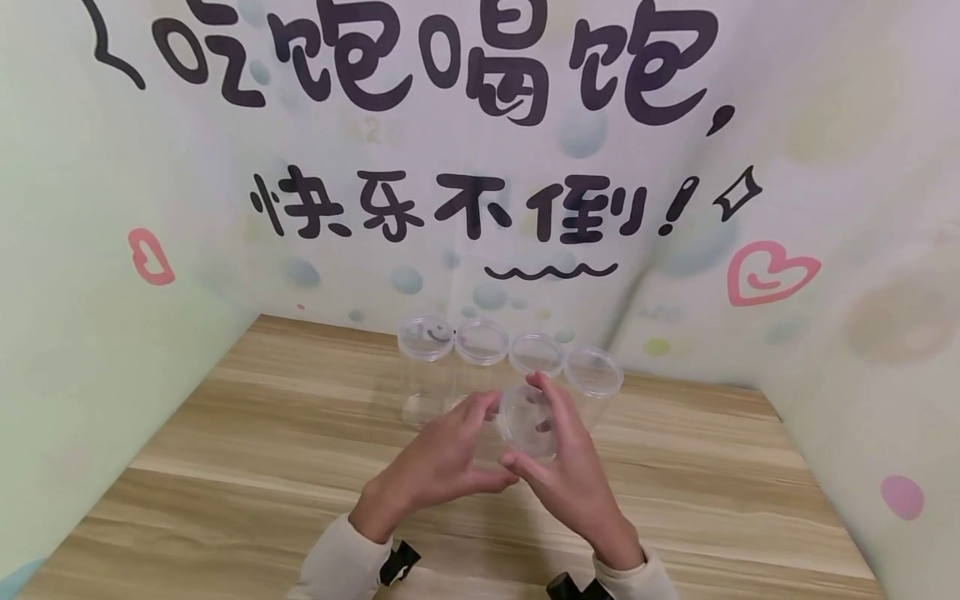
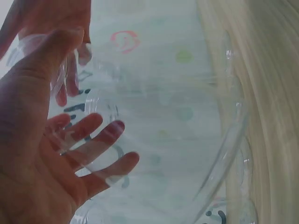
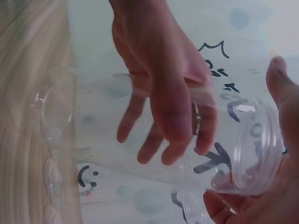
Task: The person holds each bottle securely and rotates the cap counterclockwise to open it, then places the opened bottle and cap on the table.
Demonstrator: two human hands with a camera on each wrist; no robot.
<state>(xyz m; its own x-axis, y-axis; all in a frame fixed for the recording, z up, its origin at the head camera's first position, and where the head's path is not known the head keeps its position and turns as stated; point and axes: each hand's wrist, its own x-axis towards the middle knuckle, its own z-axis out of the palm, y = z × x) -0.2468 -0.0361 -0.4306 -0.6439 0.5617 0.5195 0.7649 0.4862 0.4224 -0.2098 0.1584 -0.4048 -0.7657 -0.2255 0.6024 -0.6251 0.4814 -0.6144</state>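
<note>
A clear plastic jar with a transparent lid (image 1: 527, 421) is held between both hands, tilted with its lid end toward the right hand. My left hand (image 1: 442, 458) wraps round the jar's body, thumb on the near side. In the left wrist view, that hand's fingers (image 2: 100, 149) show through the clear wall of the jar (image 2: 224, 151). My right hand (image 1: 570, 475) curls round the lid end, fingers at the far edge and thumb at the near one. The right wrist view shows the ridged lid (image 3: 254, 147) beside the right palm; exact finger contact is hard to see.
Several matching clear jars (image 1: 425, 339) with lids stand upright in a row at the back of the wood-grain table (image 1: 262, 442), just beyond the hands. A printed backdrop (image 1: 375, 283) rises behind them, with side walls left and right.
</note>
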